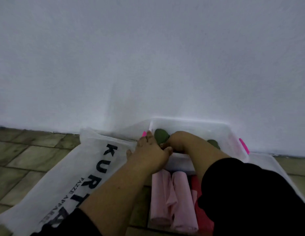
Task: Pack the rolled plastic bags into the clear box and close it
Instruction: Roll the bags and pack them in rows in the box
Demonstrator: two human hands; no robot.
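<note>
Seemingly left hand touches, right hand grips green roll in box.

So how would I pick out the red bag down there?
Start at the clear box against the white wall. In front of it, nearer the person, rolled bags lie side by side. The red bag is rightmost, partly under the black sleeve; its two neighbours are pale pink.

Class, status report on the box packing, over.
Left hand flat on clear box rim. Right hand inside by green roll, grip hidden. Pink rolls on floor, unpacked. White printed bag alongside, not blocking.
</note>
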